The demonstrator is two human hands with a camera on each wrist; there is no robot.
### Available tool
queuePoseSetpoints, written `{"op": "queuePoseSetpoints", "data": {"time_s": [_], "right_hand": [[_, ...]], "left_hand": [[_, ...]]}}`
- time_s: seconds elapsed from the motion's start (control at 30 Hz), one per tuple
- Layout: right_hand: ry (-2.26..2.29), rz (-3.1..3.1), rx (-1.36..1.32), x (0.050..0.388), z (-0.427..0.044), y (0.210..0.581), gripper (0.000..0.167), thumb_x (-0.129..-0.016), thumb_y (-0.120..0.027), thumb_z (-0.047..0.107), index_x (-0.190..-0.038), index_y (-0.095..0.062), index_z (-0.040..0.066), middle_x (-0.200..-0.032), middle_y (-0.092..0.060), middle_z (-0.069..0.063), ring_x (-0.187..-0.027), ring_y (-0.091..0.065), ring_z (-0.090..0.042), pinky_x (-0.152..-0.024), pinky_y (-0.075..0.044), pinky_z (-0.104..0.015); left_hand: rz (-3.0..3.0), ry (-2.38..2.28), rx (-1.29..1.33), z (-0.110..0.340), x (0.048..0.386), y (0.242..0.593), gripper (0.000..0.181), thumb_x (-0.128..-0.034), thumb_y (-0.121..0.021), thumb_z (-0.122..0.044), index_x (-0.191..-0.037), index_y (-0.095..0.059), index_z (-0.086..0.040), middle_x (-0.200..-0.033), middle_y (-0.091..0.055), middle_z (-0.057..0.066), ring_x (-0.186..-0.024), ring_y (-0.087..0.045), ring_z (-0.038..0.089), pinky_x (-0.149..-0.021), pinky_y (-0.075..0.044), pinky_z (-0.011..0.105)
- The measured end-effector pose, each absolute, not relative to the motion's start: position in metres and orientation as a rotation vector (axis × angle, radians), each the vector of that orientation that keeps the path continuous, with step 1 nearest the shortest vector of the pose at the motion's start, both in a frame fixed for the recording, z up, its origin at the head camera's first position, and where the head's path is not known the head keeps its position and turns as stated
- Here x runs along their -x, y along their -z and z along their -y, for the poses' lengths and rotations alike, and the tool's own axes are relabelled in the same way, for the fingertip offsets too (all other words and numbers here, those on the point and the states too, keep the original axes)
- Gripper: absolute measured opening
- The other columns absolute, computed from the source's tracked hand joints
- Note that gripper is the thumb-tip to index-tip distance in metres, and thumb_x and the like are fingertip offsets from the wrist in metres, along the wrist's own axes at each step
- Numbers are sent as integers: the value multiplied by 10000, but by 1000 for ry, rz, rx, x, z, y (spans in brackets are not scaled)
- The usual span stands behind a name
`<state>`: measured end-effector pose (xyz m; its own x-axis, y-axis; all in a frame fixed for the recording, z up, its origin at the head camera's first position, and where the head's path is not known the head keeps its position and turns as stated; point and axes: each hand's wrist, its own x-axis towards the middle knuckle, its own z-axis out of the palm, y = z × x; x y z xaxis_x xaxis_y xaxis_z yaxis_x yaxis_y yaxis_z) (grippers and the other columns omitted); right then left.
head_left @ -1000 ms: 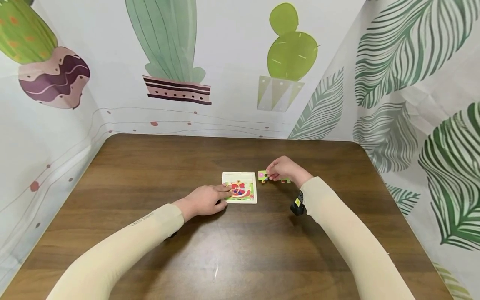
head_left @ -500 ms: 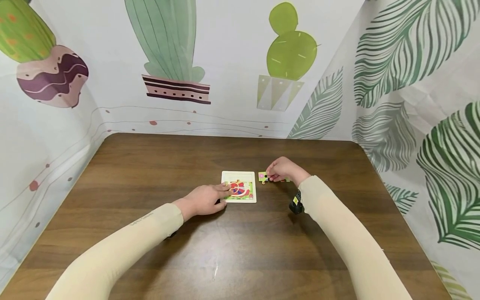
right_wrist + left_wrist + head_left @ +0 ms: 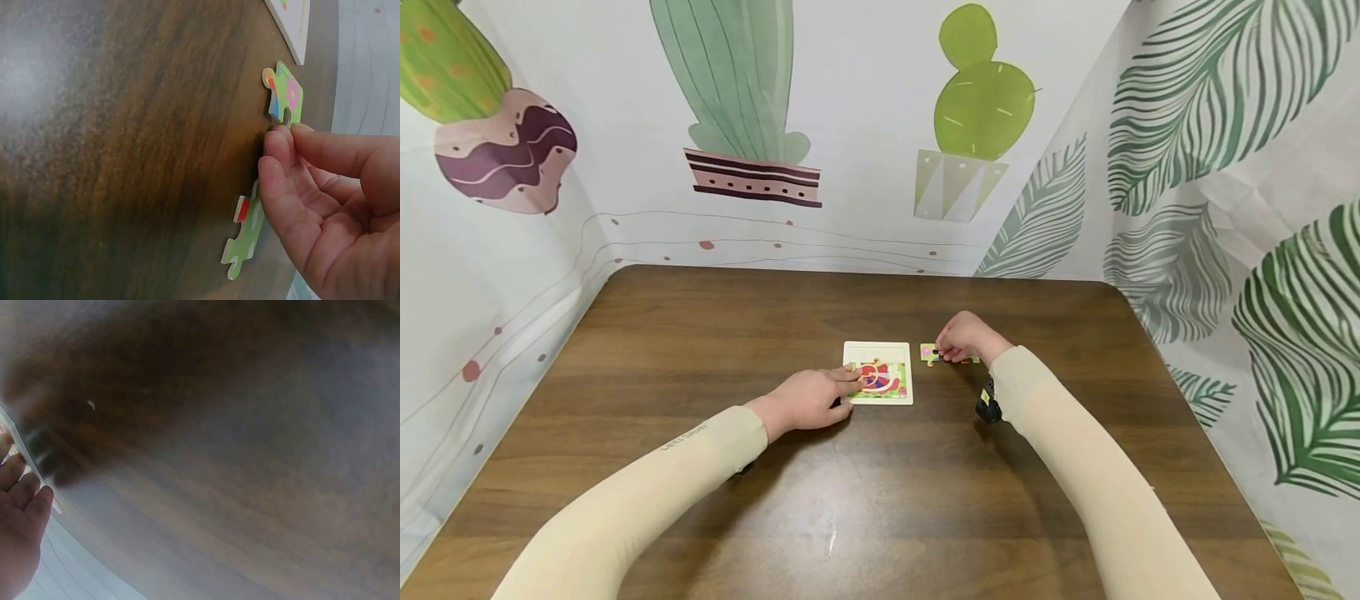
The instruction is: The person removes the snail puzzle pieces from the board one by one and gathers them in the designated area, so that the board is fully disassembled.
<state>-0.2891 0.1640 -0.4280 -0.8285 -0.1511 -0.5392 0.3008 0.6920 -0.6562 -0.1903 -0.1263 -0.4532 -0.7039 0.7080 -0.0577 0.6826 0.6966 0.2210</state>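
Note:
A white-framed puzzle board [image 3: 880,346] with a red and green picture in its lower part lies on the table. The left hand [image 3: 812,398] rests flat, its fingertips over the board's left side. Right of the board, the right hand [image 3: 967,336] pinches the edge of a green puzzle piece with a pink flower [image 3: 927,352] between thumb and fingers. In the right wrist view this flower piece [image 3: 289,94] is slightly tilted. A second green piece with a red and blue corner [image 3: 250,228] lies below the right hand [image 3: 331,200], partly hidden by the fingers.
The brown wooden table [image 3: 880,517] reaches back to a wall covering [image 3: 865,125] printed with cacti and leaves. A black device [image 3: 988,406] is strapped at the right wrist.
The right hand and the flower piece have shifted slightly to the right, away from the board. The left hand has stayed in place on the board.

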Motion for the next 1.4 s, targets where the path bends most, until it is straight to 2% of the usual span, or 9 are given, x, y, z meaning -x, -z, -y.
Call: {"op": "queuePoseSetpoints", "data": {"time_s": [0.5, 1.13, 1.4], "right_hand": [[933, -2411, -112, 294, -162, 427, 184, -893, -591, -34, -1002, -709, -122, -594, -605, 25, -508, -571, -50, -514, -525, -181], [965, -2466, -116, 289, -162, 428, 162, -893, -616, -26, -965, -729, -117, -583, -597, 15, -506, -567, -66, -523, -535, -196], [971, -2462, -101, 286, -165, 428, 180, -936, -604, 5, -992, -727, -113, -617, -610, 12, -538, -593, -65, -559, -553, -195]], "left_hand": [[-2750, -284, -1108, 126, 191, 452, 487, -955, -538, -181, -1425, -614, -76, -1516, -574, 109, -1433, -538, 279, -1069, -531, 454], [-2760, -262, -1120, 127, 192, 452, 479, -958, -546, -193, -1419, -623, -86, -1508, -581, 105, -1418, -554, 279, -1049, -546, 450], [-2747, -231, -1117, 125, 193, 449, 460, -984, -562, -221, -1422, -621, -93, -1511, -581, 93, -1416, -557, 268, -1065, -538, 446]]}}
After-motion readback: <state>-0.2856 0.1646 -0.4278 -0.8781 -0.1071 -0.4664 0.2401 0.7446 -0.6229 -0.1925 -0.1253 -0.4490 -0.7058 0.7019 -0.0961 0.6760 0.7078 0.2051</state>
